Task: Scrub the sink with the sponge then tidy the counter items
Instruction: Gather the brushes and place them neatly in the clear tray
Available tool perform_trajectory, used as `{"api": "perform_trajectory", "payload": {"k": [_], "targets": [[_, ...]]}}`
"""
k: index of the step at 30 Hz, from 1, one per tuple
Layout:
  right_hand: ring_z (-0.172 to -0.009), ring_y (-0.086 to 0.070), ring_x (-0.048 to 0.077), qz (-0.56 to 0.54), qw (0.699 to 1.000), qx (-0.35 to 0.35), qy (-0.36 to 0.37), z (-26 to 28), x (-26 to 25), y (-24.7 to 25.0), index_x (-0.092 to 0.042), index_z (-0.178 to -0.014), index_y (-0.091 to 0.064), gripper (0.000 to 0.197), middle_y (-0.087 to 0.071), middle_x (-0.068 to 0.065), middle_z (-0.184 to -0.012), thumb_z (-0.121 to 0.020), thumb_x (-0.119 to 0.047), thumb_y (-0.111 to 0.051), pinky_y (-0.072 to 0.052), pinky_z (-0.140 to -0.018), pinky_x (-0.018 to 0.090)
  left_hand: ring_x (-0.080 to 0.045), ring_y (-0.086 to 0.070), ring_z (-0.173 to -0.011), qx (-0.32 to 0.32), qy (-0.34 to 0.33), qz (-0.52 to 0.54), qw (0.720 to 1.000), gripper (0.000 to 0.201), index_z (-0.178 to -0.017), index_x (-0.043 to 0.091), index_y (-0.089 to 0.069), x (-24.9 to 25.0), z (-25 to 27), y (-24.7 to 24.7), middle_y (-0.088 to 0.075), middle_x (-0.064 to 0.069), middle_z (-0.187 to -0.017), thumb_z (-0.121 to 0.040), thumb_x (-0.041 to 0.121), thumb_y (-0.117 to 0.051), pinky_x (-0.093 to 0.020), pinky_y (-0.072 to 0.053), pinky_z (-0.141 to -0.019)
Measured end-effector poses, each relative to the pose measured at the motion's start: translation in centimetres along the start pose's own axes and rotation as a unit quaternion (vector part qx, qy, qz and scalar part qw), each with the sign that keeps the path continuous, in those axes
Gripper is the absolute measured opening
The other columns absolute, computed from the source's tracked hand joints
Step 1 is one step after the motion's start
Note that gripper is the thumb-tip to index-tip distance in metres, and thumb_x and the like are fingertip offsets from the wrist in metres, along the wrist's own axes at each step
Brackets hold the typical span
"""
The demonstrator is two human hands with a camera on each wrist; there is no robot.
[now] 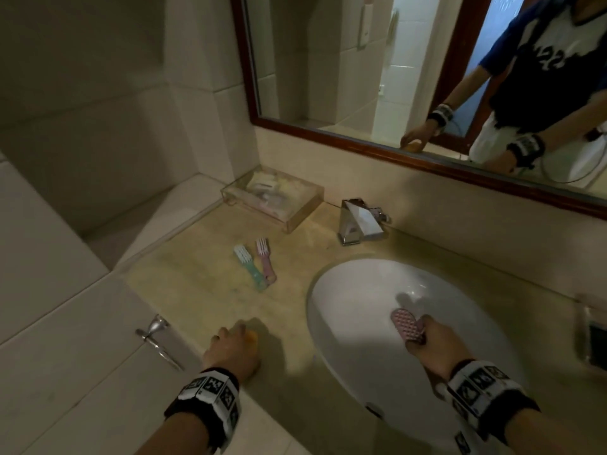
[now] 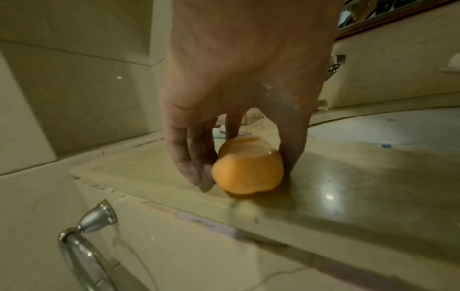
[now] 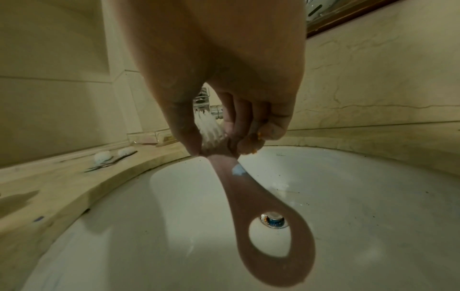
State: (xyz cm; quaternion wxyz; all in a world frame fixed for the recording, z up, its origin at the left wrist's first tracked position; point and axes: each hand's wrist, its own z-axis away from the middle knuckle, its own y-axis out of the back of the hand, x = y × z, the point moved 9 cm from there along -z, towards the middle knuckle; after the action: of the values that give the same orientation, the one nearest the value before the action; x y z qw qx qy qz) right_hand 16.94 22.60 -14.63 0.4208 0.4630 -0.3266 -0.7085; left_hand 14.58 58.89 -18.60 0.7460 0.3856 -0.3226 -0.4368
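An orange sponge [image 2: 247,171] lies on the beige counter [image 1: 197,290] near its front edge, left of the sink. My left hand [image 1: 235,343] grips it from above, fingers [image 2: 191,157] on one side and thumb on the other. The white oval sink [image 1: 361,280] is to the right, its drain [image 3: 273,221] in the right wrist view. My right hand [image 1: 427,338] hovers over the basin and pinches a pink brush [image 1: 405,325] at its neck. White bristles [image 3: 211,128] sit behind the fingers, and the looped handle [image 3: 268,246] hangs toward the camera.
A green brush [image 1: 249,269] and a second pink brush [image 1: 265,261] lie side by side on the counter. A clear tray [image 1: 308,205] of toiletries stands at the back wall, left of the chrome faucet [image 1: 359,221]. A towel ring [image 1: 157,336] hangs below the counter's front edge.
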Motion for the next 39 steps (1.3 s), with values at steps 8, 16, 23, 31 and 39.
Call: {"api": "perform_trajectory", "payload": {"k": [8, 16, 23, 31, 39], "targets": [[-0.092, -0.063, 0.026, -0.008, 1.000, 0.001, -0.008, 0.3, 1.0, 0.5, -0.016, -0.104, -0.045, 0.022, -0.066, 0.012, -0.100, -0.087, -0.022, -0.058, -0.038, -0.067, 0.024, -0.032, -0.043, -0.126, 0.024, -0.044, -0.007, 0.999, 0.050, -0.140, 0.024, -0.035, 3.1, 0.4, 1.2, -0.042, -0.012, -0.132, -0.092, 0.026, -0.047, -0.041, -0.046, -0.100], [-0.082, -0.060, 0.023, -0.039, 0.997, 0.033, -0.060, 1.9, 6.4, 2.7, -0.009, -0.101, -0.049, 0.024, -0.068, 0.013, -0.099, -0.088, -0.027, -0.058, -0.041, -0.067, 0.026, -0.031, -0.045, -0.125, 0.037, -0.159, -0.053, 0.985, 0.072, -0.144, 0.025, -0.030, 13.8, 1.7, 2.1, -0.043, -0.011, -0.131, -0.081, 0.031, -0.064, -0.039, -0.047, -0.101], [-0.083, -0.059, 0.024, -0.092, 0.985, 0.057, -0.136, 5.0, 14.2, 6.5, -0.007, -0.106, -0.049, 0.029, -0.064, 0.012, -0.097, -0.092, -0.032, -0.054, -0.040, -0.069, 0.026, -0.032, -0.042, -0.130, 0.031, -0.260, -0.079, 0.962, 0.078, -0.147, 0.024, -0.026, 25.2, 3.9, 0.3, -0.039, -0.013, -0.140, -0.081, 0.035, -0.066, -0.039, -0.043, -0.106], [-0.107, -0.061, 0.030, -0.092, 0.965, 0.115, -0.219, 8.7, 25.1, 10.5, -0.006, -0.118, -0.052, 0.035, -0.064, 0.014, -0.117, -0.089, -0.024, -0.058, -0.043, -0.076, 0.027, -0.030, -0.046, -0.124, 0.018, -0.368, -0.104, 0.924, 0.075, -0.146, 0.025, -0.030, 38.8, 9.0, -3.9, -0.044, -0.012, -0.133, -0.080, 0.035, -0.064, -0.039, -0.048, -0.097], [-0.096, -0.064, 0.034, -0.136, 0.930, 0.223, -0.257, 11.7, 32.7, 16.6, -0.004, -0.115, -0.050, 0.031, -0.067, 0.019, -0.107, -0.088, -0.016, -0.059, -0.039, -0.066, 0.027, -0.029, -0.051, -0.119, 0.018, -0.465, -0.104, 0.879, 0.076, -0.147, 0.025, -0.029, 49.4, 14.4, -5.8, -0.048, -0.011, -0.132, -0.080, 0.023, -0.064, -0.036, -0.051, -0.092]]}}
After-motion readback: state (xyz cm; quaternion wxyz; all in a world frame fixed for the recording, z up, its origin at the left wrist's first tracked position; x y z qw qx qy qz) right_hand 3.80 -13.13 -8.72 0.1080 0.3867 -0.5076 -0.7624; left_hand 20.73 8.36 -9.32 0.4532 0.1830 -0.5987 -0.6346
